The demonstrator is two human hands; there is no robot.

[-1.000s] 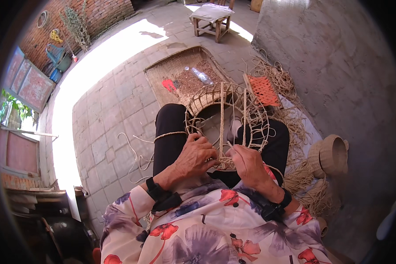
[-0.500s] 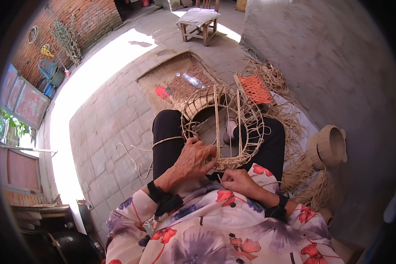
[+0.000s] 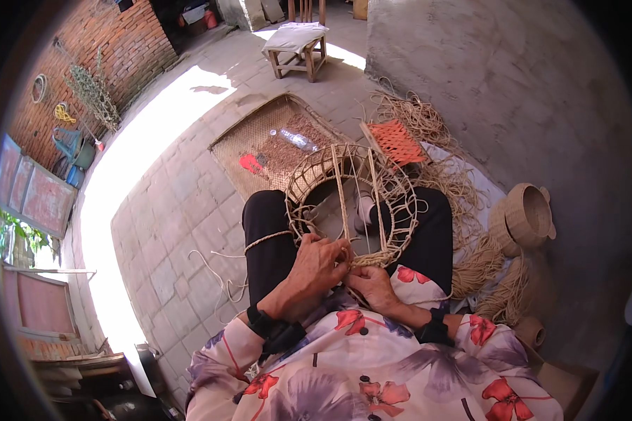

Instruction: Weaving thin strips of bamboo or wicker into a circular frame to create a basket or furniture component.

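Note:
A round openwork frame, wrapped in tan cord, rests across my lap between my knees. Pale cords run taut over its opening from the far rim to the near rim. My left hand is closed at the near left of that rim, its fingers bent around the cordwork. Close beside it, my right hand pinches a strand of tan cord just below the near rim. The fingertips of both hands almost meet, and they partly hide the spot between them. One twisted cord crosses my left thigh.
Beyond the frame lies a woven tray with a plastic bottle and reddish bits. An orange woven panel, heaps of cord and tan round baskets are to the right. A cushioned wooden chair stands farther off.
My right hand has moved up and left to the near rim, closer to my left hand. The left fingers have shifted slightly. The whole view has tilted a little.

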